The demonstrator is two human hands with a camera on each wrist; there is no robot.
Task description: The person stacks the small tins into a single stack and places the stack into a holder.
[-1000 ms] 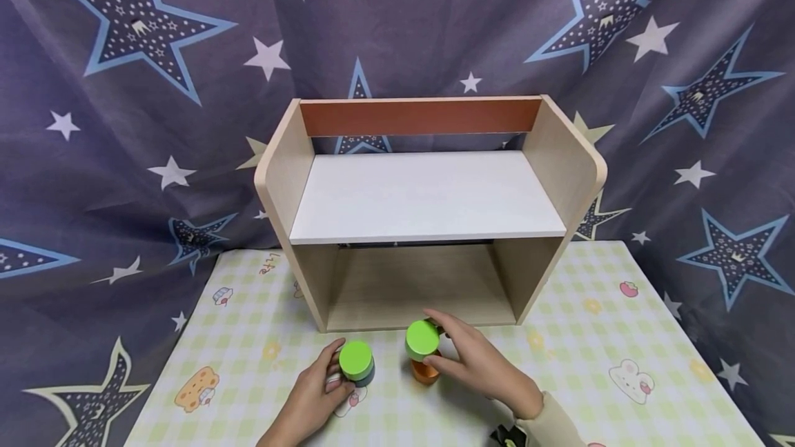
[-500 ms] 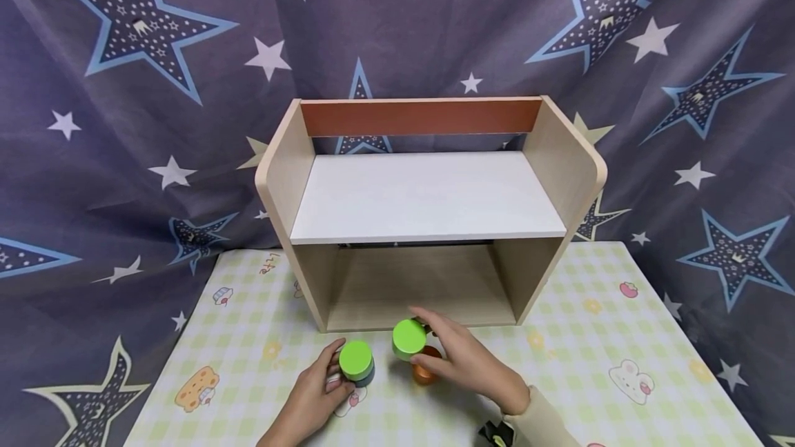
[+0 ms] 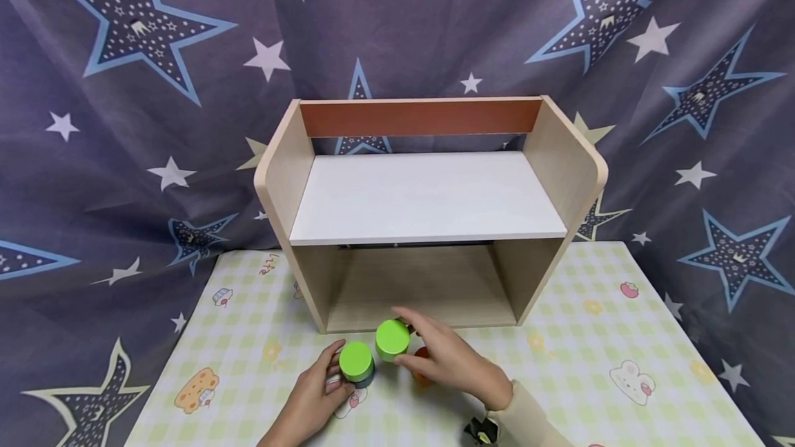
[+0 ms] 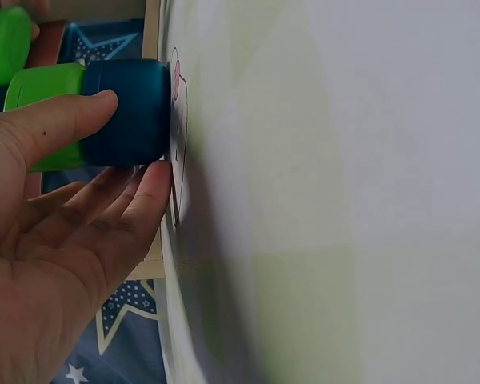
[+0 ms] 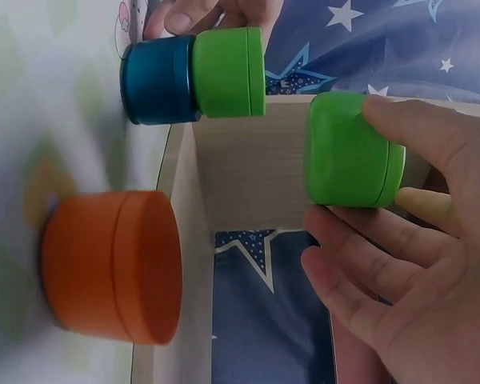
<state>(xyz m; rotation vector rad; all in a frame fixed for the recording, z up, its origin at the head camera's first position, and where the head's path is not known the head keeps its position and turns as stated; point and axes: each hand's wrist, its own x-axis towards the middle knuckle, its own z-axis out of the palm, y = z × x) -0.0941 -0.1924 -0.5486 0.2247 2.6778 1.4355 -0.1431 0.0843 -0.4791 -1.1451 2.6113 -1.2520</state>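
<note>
My left hand (image 3: 310,392) steadies two stacked small round tins on the table, a green tin (image 3: 357,361) on top of a blue tin (image 4: 128,112). Its thumb tip lies against the blue one just under the seam, and its fingers curl round the far side. To the right, my right hand (image 3: 452,365) pinches a second green tin (image 5: 352,152) between thumb and fingers, raised off the table. An orange tin (image 5: 104,264) stands on the cloth below that hand, partly hidden by it in the head view.
Directly behind the hands stands a wooden shelf unit with a white upper board (image 3: 428,195) and an open lower compartment (image 3: 422,288). A checked tablecloth (image 3: 621,350) covers the table. A starry curtain (image 3: 410,26) hangs behind.
My right hand has carried the second green tin leftward, away from above the orange tin and toward the stack. The left hand and its stack have stayed in place.
</note>
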